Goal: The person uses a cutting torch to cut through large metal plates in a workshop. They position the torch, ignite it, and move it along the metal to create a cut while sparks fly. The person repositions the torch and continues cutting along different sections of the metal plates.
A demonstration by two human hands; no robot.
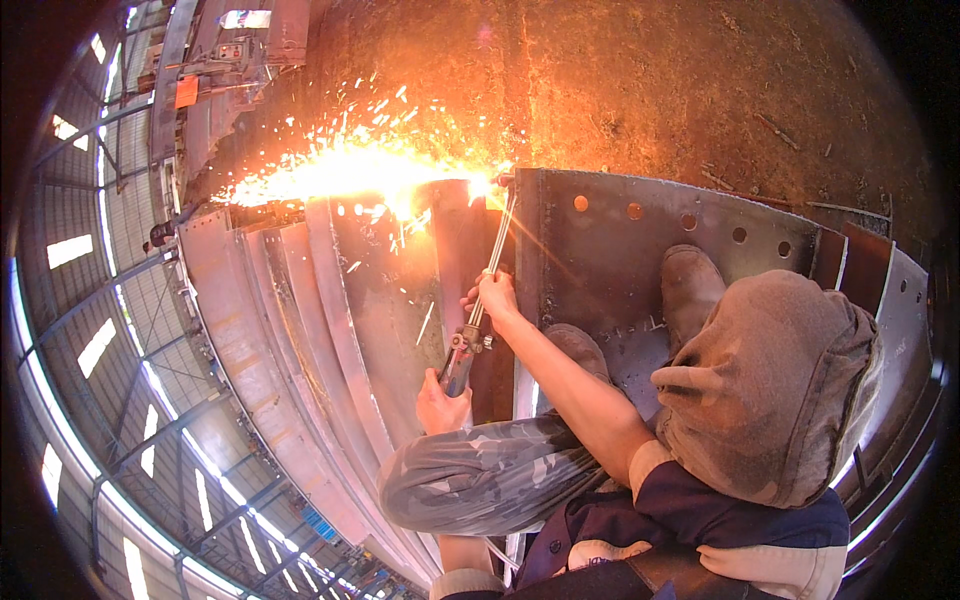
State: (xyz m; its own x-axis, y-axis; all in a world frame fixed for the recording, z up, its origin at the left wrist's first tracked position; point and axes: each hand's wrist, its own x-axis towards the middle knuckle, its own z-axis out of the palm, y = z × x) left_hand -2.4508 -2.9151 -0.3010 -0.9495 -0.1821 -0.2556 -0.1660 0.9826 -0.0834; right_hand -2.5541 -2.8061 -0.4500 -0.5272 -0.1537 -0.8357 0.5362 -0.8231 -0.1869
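As left hand [441,407] and right hand [500,296] clasp the torch [465,343], its length points forward.

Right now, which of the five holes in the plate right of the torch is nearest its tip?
The leftmost hole, showing orange; the other four sit progressively farther right, away from the torch tip.

No text legible. Print [606,553] on shirt [700,515], too small to read; pale mark [900,348] on right-hand plate [905,318], likewise unreadable.
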